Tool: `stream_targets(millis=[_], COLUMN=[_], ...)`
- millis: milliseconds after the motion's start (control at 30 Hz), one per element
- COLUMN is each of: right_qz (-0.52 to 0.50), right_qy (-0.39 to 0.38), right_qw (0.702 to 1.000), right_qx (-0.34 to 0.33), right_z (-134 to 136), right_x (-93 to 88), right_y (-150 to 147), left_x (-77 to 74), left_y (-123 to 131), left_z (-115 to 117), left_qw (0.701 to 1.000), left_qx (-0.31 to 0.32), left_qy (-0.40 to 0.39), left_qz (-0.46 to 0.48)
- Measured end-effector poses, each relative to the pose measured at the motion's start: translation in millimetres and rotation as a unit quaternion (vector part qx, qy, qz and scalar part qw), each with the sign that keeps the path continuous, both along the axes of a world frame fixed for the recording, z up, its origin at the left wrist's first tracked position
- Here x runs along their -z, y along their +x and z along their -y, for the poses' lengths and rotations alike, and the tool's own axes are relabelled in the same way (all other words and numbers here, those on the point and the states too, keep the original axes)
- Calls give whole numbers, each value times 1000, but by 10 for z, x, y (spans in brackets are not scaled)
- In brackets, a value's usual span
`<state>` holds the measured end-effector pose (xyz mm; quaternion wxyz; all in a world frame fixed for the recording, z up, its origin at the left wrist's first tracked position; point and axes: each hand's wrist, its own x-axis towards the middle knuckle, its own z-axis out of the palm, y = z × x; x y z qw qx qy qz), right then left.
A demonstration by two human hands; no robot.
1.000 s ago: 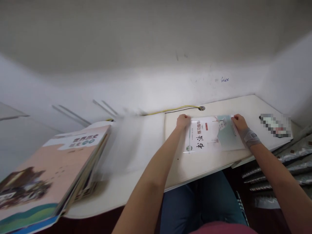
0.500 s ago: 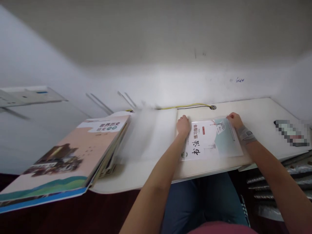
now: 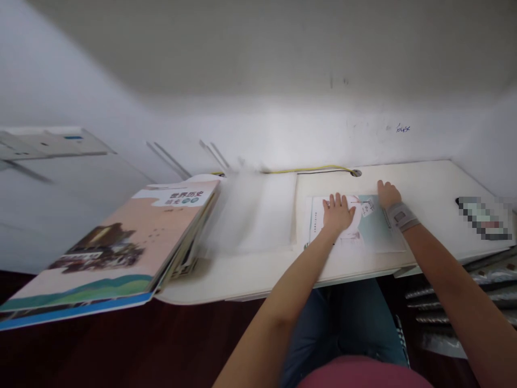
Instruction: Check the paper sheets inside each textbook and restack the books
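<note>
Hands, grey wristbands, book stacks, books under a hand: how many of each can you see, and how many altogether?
Hands: 2, left hand and right hand
Grey wristband: 1
Book stack: 1
Book under a hand: 1
Total: 5

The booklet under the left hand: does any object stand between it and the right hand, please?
No visible object stands between them: the right hand is beside the far right corner of the booklet. Whether they touch is unclear.

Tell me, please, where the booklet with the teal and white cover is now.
In the head view, the booklet lies right of centre on the white desk, under the person's spread left hand, with translucent sheets to its left.
</note>
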<state>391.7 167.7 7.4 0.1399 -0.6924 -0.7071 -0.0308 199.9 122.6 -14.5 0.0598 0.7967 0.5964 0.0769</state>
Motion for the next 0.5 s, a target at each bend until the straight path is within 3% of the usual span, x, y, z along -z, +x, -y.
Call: stream_targets(millis=[100, 200, 267, 367, 500], right_qz=[8, 4, 5, 12, 29], right_qy=[19, 21, 21, 16, 4], right_qw=[999, 994, 987, 977, 973], right_qx=[-39, -110, -159, -213, -230], right_z=[100, 226, 296, 346, 295], right_x=[-46, 61, 153, 246, 298], right_y=[-425, -855, -980, -901, -558], left_x=[1, -10, -6, 6, -4], left_y=[-11, -85, -137, -199, -327], left_z=[-6, -31, -50, -84, -120], left_qw=[1000, 1000, 1000, 999, 999], left_qx=[-7, 10, 23, 31, 19], left_qy=[1, -7, -5, 7, 25], left_qz=[-1, -11, -8, 4, 7])
